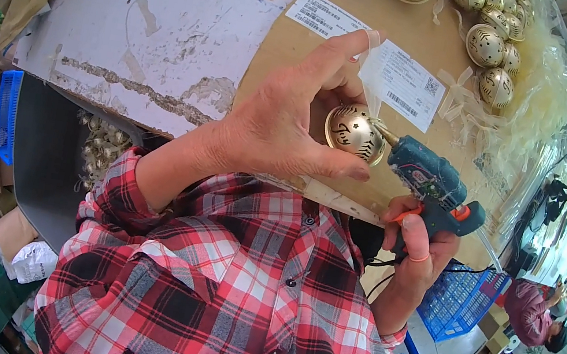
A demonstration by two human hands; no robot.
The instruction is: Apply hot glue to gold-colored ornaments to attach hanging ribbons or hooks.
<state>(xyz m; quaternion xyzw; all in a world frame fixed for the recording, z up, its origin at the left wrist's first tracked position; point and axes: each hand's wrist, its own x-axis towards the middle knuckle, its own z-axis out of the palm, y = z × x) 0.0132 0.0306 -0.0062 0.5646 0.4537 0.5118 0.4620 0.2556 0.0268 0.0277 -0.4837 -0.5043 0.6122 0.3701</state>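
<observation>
A gold jingle bell (355,135) with dark cut-out patterns and lettering is held between the thumb and fingers of my left hand (274,116). A sheer whitish ribbon (373,80) runs from the bell's top up to my raised left index finger. My right hand (421,247) is wrapped round the handle of a dark teal glue gun (427,171) with an orange trigger. Its brass nozzle tip is at the bell's top, by the ribbon's lower end; whether it touches is too small to tell. Some left fingers are hidden behind the bell.
Cardboard (281,51) with white labels covers the worktable (175,19). More gold bells (488,46) with ribbons lie at the far right by clear plastic. Left below stands a grey bin (42,154) with bells beside it. A blue crate (461,298) is at right; another person (532,313) is beyond.
</observation>
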